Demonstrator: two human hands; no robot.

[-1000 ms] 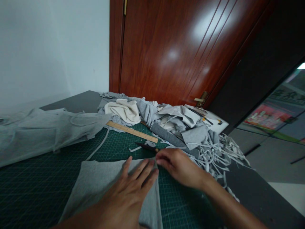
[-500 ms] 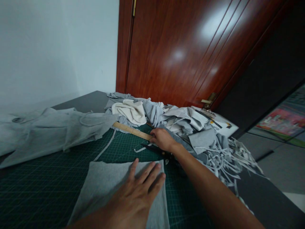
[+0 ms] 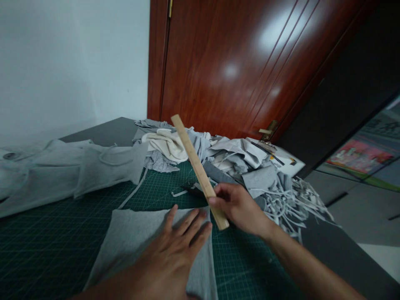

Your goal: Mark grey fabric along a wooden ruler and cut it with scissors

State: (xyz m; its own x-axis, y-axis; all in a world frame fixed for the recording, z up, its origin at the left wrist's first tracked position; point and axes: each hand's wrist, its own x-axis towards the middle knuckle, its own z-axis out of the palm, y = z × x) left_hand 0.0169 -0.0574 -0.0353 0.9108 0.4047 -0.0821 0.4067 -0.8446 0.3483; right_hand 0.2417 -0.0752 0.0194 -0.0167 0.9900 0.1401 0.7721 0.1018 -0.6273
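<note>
A pale wooden ruler (image 3: 194, 160) is held near its lower end by my right hand (image 3: 239, 206), thumb and fingers closed on it. It slants up and to the left, raised over the cutting mat. My left hand (image 3: 175, 250) lies spread on a grey fabric piece (image 3: 131, 229), pressing it on the green cutting mat (image 3: 56, 246). The fabric's upper right corner is close to the ruler's lower end. Behind the ruler, dark scissors (image 3: 192, 191) show only in part, beside a small scrap strip.
A long grey garment (image 3: 65, 171) lies at the left. Cream cloth (image 3: 165, 143) and heaped grey scraps are at the back, with thin fabric strips (image 3: 284, 210) at the right. A white board (image 3: 289, 164) with pens lies behind them, near a brown door (image 3: 212, 62).
My right hand has lifted the ruler off the mat and brought it nearer and to the right, turning it steeper. My left hand stays flat on the fabric. The view has shifted slightly.
</note>
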